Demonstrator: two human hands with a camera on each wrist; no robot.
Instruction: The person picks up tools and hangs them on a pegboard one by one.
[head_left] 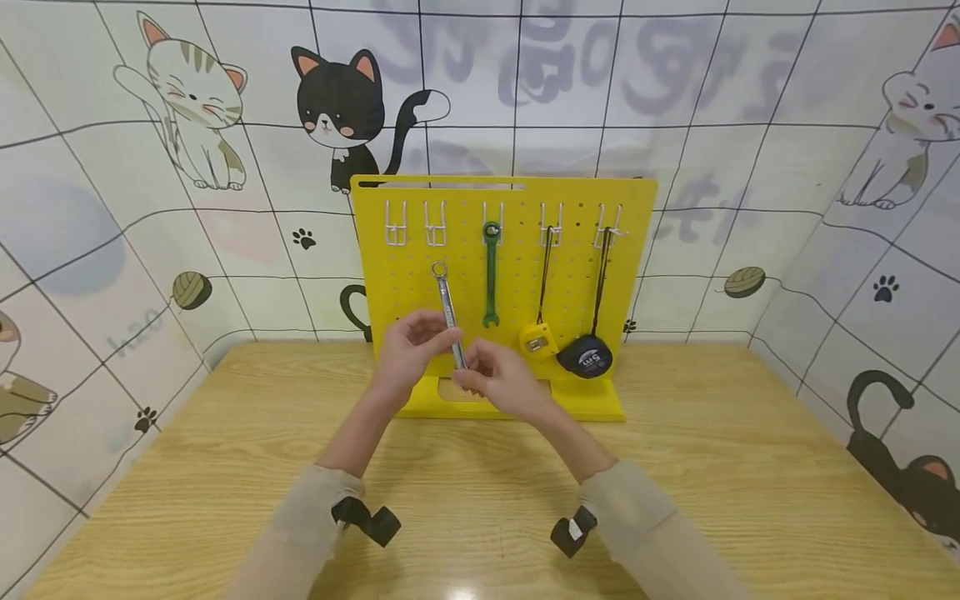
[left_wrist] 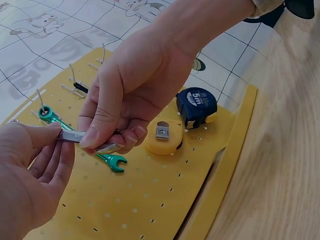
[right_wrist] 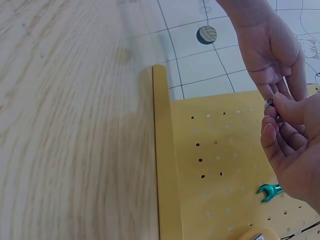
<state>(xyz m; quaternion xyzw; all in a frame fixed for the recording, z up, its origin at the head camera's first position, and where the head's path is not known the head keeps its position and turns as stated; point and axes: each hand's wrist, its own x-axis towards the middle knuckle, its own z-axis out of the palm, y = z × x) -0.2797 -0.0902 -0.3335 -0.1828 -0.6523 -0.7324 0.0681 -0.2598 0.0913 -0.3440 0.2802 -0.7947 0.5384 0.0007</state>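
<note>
A silver combination wrench (head_left: 447, 304) tilts in front of the yellow pegboard, its ring end up. My left hand (head_left: 411, 350) pinches its shaft between thumb and fingers. Thumb and fingers of my right hand (head_left: 498, 379) grip the lower end, hiding it. In the left wrist view, part of the wrench's shaft (left_wrist: 70, 135) shows between the two hands. Behind them, a green wrench (head_left: 491, 275) hangs by its ring from the middle hook. To its right hang a yellow tape measure (head_left: 538, 340) and a dark blue tape measure (head_left: 587, 357) on black cords.
The yellow pegboard (head_left: 375, 283) stands on a wood-grain table (head_left: 480, 492). Two white wire hooks (head_left: 396, 225) are on its upper left. A wall covering with cat drawings (head_left: 341, 108) surrounds the table at the back and sides.
</note>
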